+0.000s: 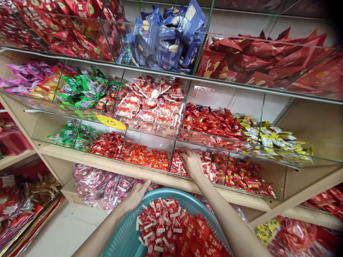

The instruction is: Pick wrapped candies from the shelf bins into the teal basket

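Your left hand point(136, 195) grips rim of teal plastic basket point(125, 232), part-filled with red-and-white wrapped candies point(163, 221). Your right hand point(192, 163) lies palm-down on matching candies point(211, 170) in glass shelf bin point(227, 165); grip unclear. Bin well stocked.

Head camera looks forward and down, close above a basket point(122, 233), facing sweet shelves point(80, 155).

The teal plastic basket point(123, 237) is a round mesh one and stands upright. Inside it lies a loose heap of small red-and-white wrapped candies point(163, 223), with red packets point(199, 233) at their right side. Just above the basket, a shelf compartment point(173, 157) holds more candies of the same kind point(210, 169), piled without order.
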`<state>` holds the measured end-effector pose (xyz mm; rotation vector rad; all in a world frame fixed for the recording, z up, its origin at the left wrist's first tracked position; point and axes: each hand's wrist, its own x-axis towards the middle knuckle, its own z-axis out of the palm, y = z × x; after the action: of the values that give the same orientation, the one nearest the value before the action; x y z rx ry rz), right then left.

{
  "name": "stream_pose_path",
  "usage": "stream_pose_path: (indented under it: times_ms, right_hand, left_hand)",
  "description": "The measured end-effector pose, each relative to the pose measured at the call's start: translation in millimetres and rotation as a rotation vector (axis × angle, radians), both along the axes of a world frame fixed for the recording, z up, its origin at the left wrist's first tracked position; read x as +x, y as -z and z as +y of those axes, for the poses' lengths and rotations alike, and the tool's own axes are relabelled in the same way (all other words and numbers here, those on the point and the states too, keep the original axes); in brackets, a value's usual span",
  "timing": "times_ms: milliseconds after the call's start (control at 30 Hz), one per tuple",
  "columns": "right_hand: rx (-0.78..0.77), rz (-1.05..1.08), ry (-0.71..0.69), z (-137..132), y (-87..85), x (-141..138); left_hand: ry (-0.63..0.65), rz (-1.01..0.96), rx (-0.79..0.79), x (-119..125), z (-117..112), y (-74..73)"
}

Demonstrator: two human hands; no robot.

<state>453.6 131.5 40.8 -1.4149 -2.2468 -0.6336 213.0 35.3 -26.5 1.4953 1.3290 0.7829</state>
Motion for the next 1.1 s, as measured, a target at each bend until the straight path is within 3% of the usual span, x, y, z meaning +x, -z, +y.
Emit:
stream_pose_path:
  times_ms: [367, 567, 733, 900, 1000, 1100]
  right_hand:
    - [0.019, 0.066, 0.004, 2.6, 2.6, -1.4]
    - [0.120, 0.170, 0.067, -2.4, 4.5, 2.0]
    - [0.182, 0.313, -0.008, -11.9, -0.8, 9.5]
    - [0.185, 0.465, -0.115, -51.4, -18.6, 32.7]
    - [0.052, 0.445, -0.196, -90.3, -22.3, 43.1]
    - [-0.156, 0.417, -0.209, -125.6, -13.5, 43.5]
  left_hand:
    - [0.040, -0.016, -0.025, 1.4, -0.8, -4.7]
    - [0.018, 0.003, -0.002, 1.0, -0.3, -1.9]
    - [0.003, -0.009, 0.012, -0.1, -0.7, 0.8]
    - [0.020, -0.018, 0.011, -0.6, 0.1, 1.3]
    - [0.027, -0.032, -0.003, 0.1, 0.2, 0.5]
    - [0.026, -0.023, 0.003, 0.4, -0.6, -2.4]
